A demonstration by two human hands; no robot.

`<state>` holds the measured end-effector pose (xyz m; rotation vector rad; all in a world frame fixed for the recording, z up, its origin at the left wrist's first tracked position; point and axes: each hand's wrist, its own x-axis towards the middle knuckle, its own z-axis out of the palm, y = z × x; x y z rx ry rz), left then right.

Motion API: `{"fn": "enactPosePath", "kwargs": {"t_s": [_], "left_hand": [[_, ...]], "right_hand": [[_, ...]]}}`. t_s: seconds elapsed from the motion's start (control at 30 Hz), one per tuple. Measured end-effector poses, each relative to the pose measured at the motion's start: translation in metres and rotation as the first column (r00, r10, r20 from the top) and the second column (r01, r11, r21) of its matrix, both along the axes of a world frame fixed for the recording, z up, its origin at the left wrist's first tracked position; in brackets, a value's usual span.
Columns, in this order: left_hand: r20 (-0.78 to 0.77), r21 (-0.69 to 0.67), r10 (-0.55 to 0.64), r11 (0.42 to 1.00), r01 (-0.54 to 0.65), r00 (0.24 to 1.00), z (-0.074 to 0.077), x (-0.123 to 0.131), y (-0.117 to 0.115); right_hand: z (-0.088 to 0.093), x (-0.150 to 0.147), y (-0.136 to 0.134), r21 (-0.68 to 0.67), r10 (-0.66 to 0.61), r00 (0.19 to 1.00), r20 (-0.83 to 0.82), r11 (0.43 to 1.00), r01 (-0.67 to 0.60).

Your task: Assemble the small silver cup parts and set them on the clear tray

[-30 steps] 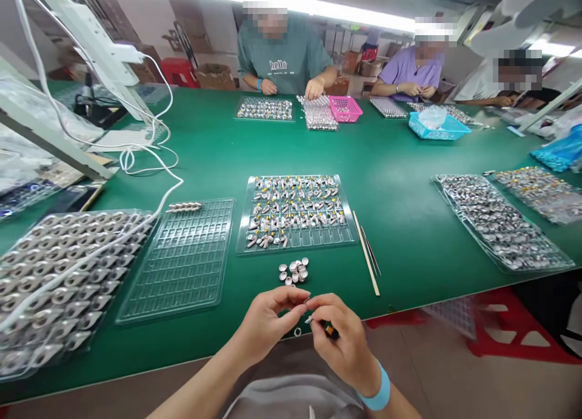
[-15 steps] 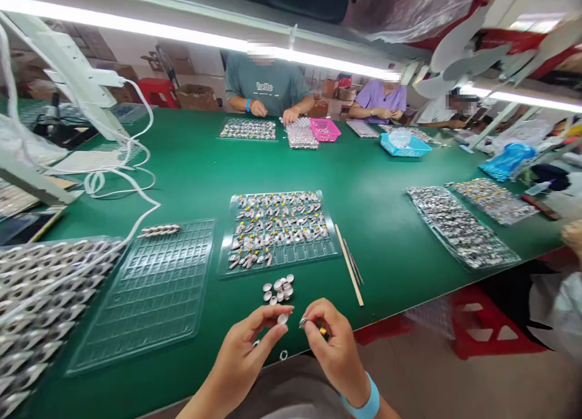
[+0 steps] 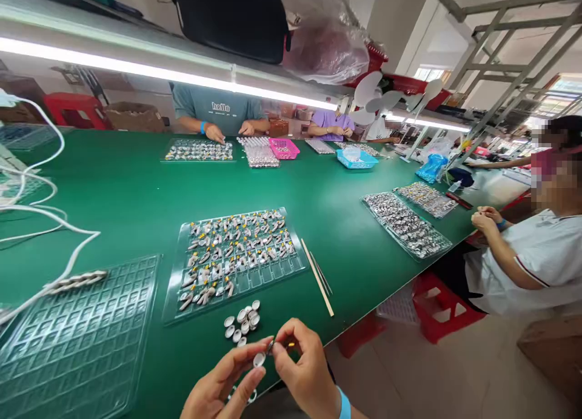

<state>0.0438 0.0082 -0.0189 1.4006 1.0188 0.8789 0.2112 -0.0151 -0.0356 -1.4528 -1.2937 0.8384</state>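
Note:
Between the thumb and fingers of my left hand is a small round white cap. My right hand, with a blue band at the wrist, pinches a small dark metallic part with a yellow bit beside it. The two hands nearly meet, the parts close together. Just beyond them lies a small pile of round white caps. Behind the pile, a clear tray holds rows of small parts with yellow tabs. White rings lie partly hidden under my left hand.
A wooden stick and tweezers lie right of the tray. At left are a gridded clear tray and a white cable. Filled trays lie at right, near a seated person. Others work across the table.
The view has swung right, bringing the seated person at right into sight. My hands have come closer together, bringing the cap and the metallic part nearly into contact.

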Motion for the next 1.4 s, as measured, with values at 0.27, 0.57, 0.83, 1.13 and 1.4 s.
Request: {"fn": "enactPosePath", "kwargs": {"t_s": [0.27, 0.57, 0.83, 1.13, 1.4], "left_hand": [[0.187, -0.132, 0.009, 0.991, 0.016, 0.982, 0.001, 0.005, -0.005], [0.281, -0.092, 0.015, 0.996, 0.011, 0.959, -0.011, -0.001, -0.004], [-0.058, 0.189, -0.009, 0.982, 0.02, 0.998, -0.01, -0.005, 0.002], [-0.104, 0.416, -0.06, 0.904, 0.098, 0.993, -0.009, -0.003, 0.008], [-0.165, 0.335, 0.02, 0.942, 0.037, 0.986, -0.005, -0.001, 0.006]], "right_hand": [[0.012, 0.012, -0.003, -0.009, 0.107, 0.987, 0.117, 0.994, -0.107], [0.018, 0.016, -0.002, -0.184, 0.164, 0.986, -0.007, 0.969, -0.162], [0.025, 0.027, 0.003, -0.178, 0.204, 0.962, -0.183, 0.955, -0.237], [0.03, 0.018, 0.011, -0.134, 0.384, 0.921, -0.071, 0.911, -0.39], [0.028, 0.021, 0.013, -0.153, 0.398, 0.915, -0.068, 0.902, -0.403]]}}
